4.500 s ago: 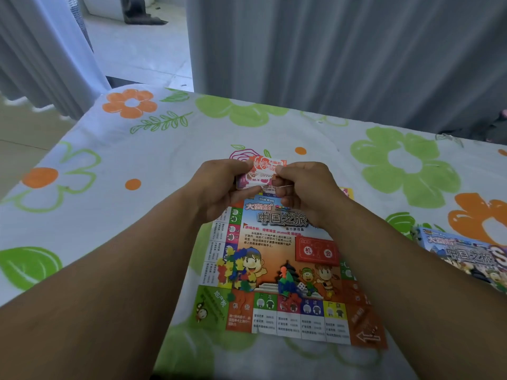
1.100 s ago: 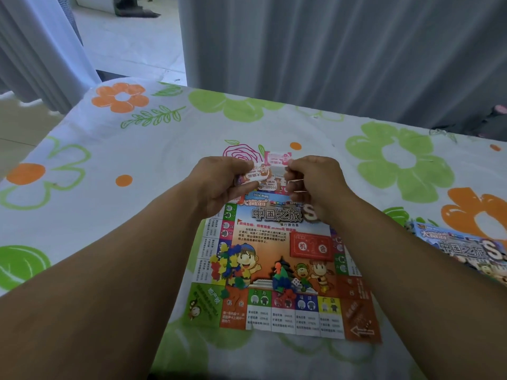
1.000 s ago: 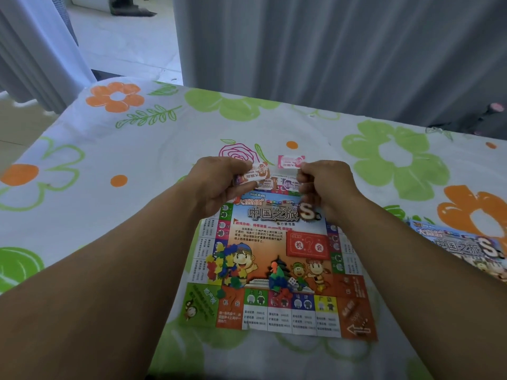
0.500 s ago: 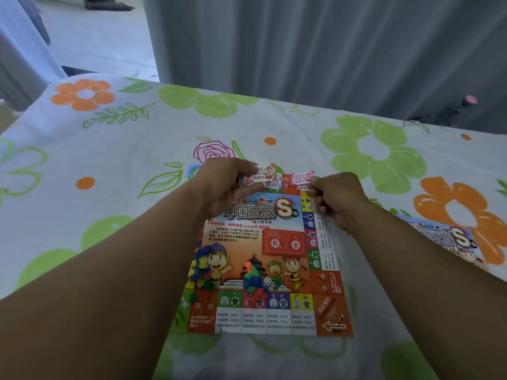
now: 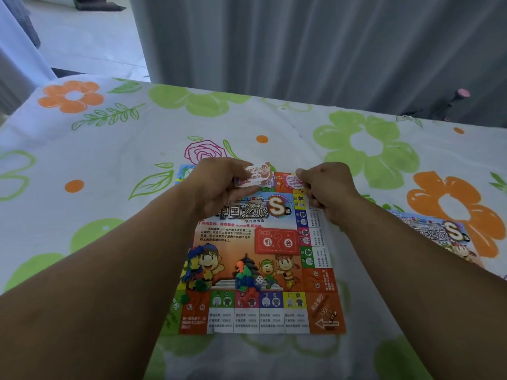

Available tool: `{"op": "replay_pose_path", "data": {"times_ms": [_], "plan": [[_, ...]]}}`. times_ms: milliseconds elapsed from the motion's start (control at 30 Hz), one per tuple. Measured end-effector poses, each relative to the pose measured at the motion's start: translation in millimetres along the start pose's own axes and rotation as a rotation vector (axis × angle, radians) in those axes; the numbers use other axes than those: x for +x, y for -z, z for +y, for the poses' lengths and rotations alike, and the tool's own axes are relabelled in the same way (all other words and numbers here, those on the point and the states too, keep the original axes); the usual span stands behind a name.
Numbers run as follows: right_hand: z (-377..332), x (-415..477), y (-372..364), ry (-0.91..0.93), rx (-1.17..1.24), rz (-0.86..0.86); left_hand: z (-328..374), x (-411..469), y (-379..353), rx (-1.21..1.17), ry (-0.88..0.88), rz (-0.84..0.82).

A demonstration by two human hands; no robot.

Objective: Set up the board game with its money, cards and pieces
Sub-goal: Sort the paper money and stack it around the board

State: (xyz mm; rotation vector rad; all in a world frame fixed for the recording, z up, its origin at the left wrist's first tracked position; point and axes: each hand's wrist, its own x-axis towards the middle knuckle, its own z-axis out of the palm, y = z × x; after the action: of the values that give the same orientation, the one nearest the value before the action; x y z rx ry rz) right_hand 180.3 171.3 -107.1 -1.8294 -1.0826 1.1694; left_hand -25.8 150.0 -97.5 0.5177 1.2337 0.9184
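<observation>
Head view, entries from largest to smallest. Across the whole lower frame we log a soft tablecloth, white with printed orange and green flowers, slightly creased. At centre lies the paper game board: a thin, glossy, flat square sheet, likely light and easy to crease, best slid or lifted by an edge. At the right edge sits the game box, printed card, partly cut off by our right arm. Our left hand is closed on a small stack of paper money, thumb on top, held above the board's far edge; the notes look flimsy and slippery, so we judge a pinch at the short end safest. Our right hand pinches a single pink note between thumb and fingertips, low over the board's upper right corner. Small coloured plastic pieces are heaped at lower left of the board; a white die lies near its middle.
</observation>
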Motion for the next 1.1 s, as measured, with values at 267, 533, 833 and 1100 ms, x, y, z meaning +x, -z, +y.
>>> {"op": "replay_pose_path", "data": {"times_ms": [267,533,833,1100], "plan": [[-17.7,-20.9,-25.9,0.161,0.010,-0.283,2.0,0.1,3.6,0.024,-0.029,-0.009],[-16.4,-21.2,-31.5,0.157,0.007,-0.267,6.8,-7.5,9.1,-0.048,-0.028,-0.021],[-15.6,-18.9,-31.1,0.097,0.046,-0.255,7.2,-8.2,6.5,-0.004,-0.035,0.028],[-14.3,-17.1,-30.3,0.082,0.057,-0.244,6.1,-9.5,3.5,-0.006,-0.026,0.034]]}}
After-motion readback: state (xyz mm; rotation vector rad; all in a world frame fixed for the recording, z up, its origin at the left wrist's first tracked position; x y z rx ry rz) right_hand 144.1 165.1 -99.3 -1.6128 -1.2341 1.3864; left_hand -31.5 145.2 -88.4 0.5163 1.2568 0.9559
